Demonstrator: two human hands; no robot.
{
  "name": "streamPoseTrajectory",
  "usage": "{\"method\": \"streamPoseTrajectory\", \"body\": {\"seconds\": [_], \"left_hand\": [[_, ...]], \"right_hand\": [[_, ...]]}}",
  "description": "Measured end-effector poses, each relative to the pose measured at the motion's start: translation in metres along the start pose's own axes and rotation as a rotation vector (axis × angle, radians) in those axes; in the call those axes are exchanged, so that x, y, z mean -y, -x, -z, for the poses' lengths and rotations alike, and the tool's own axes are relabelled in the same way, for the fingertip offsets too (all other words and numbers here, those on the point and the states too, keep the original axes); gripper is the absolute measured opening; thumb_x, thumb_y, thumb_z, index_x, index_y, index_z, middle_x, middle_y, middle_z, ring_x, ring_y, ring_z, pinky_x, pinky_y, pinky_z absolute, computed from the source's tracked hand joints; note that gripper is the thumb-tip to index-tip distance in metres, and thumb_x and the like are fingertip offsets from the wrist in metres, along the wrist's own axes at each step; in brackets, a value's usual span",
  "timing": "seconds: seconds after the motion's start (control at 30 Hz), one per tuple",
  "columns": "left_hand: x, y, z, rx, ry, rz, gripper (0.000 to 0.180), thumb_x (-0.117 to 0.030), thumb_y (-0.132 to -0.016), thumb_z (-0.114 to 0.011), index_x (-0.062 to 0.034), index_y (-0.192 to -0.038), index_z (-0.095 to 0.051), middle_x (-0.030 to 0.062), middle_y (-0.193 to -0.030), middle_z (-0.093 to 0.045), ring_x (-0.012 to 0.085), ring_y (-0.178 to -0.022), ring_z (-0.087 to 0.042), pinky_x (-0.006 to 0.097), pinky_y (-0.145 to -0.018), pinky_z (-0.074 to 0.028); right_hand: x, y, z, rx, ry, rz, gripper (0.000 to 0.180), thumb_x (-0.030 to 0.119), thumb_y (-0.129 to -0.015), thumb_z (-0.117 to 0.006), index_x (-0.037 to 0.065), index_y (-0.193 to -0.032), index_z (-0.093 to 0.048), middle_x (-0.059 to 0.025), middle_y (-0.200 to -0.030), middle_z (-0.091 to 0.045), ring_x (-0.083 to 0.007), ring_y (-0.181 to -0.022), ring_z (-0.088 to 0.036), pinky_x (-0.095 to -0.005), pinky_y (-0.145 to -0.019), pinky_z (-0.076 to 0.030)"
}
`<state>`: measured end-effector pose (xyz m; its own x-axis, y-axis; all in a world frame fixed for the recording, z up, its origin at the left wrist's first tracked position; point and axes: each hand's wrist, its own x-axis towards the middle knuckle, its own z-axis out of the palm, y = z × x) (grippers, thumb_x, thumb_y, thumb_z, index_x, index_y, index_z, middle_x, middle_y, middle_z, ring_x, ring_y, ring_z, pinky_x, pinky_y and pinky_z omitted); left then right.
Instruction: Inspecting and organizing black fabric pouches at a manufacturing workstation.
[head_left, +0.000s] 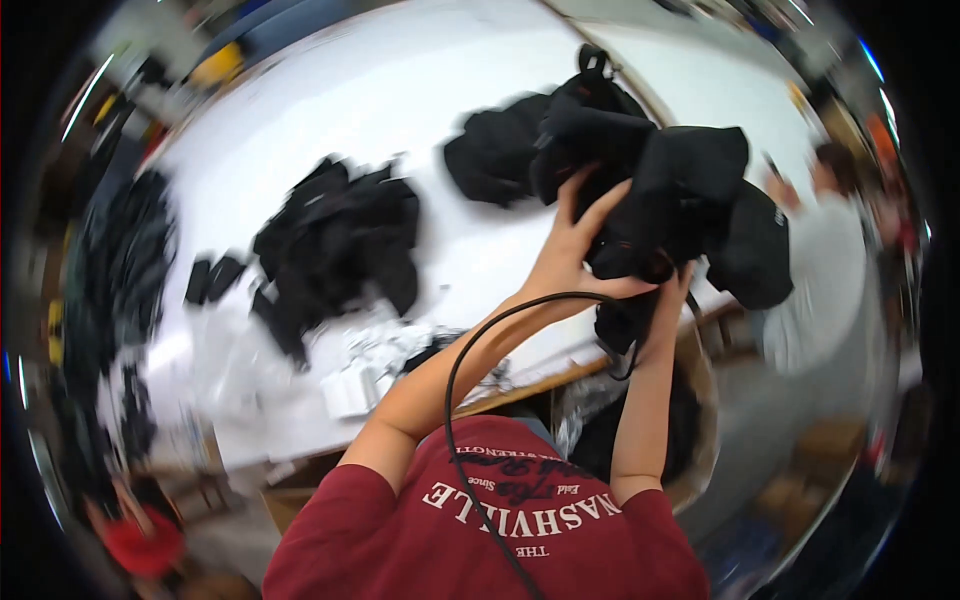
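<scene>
A bulky bundle of black cloth pieces (690,185) is held up over the table's right edge, slightly blurred. My left hand (585,240) grips its near left side, fingers spread over the cloth and thumb underneath. From below, my right hand (668,305) holds the same bundle; most of its fingers are hidden by the cloth. Just beyond the hands, more black cloth (495,150) lies on the white table (480,260) and meets the bundle. A black cable (450,400) loops across my left forearm toward the hands.
Left on the table is a heap of black cloth (340,235), with small white pieces (375,355) and clear plastic (235,350) nearer me. An open carton (705,420) with dark contents stands below my right arm. Another person (820,270) is at the right.
</scene>
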<state>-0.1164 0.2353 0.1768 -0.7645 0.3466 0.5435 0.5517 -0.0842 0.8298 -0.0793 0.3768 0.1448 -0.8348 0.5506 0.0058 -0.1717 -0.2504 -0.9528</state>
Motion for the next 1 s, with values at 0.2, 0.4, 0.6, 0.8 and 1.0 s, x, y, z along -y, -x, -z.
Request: {"method": "streamPoseTrajectory", "body": {"seconds": [0.2,0.4,0.6,0.8,1.0], "left_hand": [[0.018,0.091,0.232,-0.537,-0.479,0.196,0.08,-0.027,-0.064,-0.083,-0.0152,-0.133,-0.045,0.0155,-0.143,-0.022,0.0319,-0.129,-0.035,0.039,-0.1,-0.039],[0.124,0.196,0.335,-0.435,-0.954,0.668,0.083,-0.048,-0.069,-0.073,-0.0305,-0.141,-0.035,0.015,-0.148,-0.023,0.0507,-0.124,-0.03,0.053,-0.103,-0.031],[0.137,0.214,0.358,-0.413,-0.885,0.701,0.088,-0.045,-0.07,-0.073,-0.0355,-0.144,-0.027,0.0136,-0.15,-0.02,0.0483,-0.126,-0.028,0.055,-0.103,-0.026],[0.116,0.224,0.368,-0.403,-0.864,0.64,0.092,-0.034,-0.069,-0.076,-0.0201,-0.145,-0.026,0.0124,-0.151,-0.018,0.0411,-0.133,-0.024,0.049,-0.106,-0.026],[0.095,0.267,0.348,-0.542,-0.925,0.52,0.072,-0.019,-0.076,-0.068,-0.0034,-0.138,-0.035,0.0174,-0.147,-0.025,0.0395,-0.131,-0.026,0.045,-0.108,-0.025]], "right_hand": [[-0.104,0.039,-0.241,0.744,0.003,-0.192,0.052,0.008,-0.082,-0.063,0.003,-0.13,-0.043,-0.01,-0.114,-0.057,-0.0166,-0.1,-0.057,-0.028,-0.085,-0.046],[-0.306,0.048,-0.324,1.0,0.632,0.473,0.072,0.023,-0.07,-0.076,0.013,-0.133,-0.043,-0.023,-0.124,-0.049,-0.0391,-0.113,-0.05,-0.0404,-0.092,-0.044],[-0.319,0.043,-0.331,1.115,0.644,0.303,0.073,0.03,-0.065,-0.082,0.011,-0.128,-0.05,-0.0201,-0.134,-0.039,-0.0389,-0.124,-0.038,-0.0422,-0.102,-0.035],[-0.231,0.032,-0.284,1.136,0.879,0.017,0.076,0.035,-0.071,-0.078,0.0,-0.129,-0.045,-0.0211,-0.134,-0.032,-0.0314,-0.109,-0.053,-0.036,-0.093,-0.046],[-0.191,0.009,-0.207,1.22,1.033,-0.071,0.064,0.039,-0.08,-0.069,0.012,-0.134,-0.048,-0.0177,-0.117,-0.056,-0.0243,-0.101,-0.057,-0.0322,-0.089,-0.045]]}}
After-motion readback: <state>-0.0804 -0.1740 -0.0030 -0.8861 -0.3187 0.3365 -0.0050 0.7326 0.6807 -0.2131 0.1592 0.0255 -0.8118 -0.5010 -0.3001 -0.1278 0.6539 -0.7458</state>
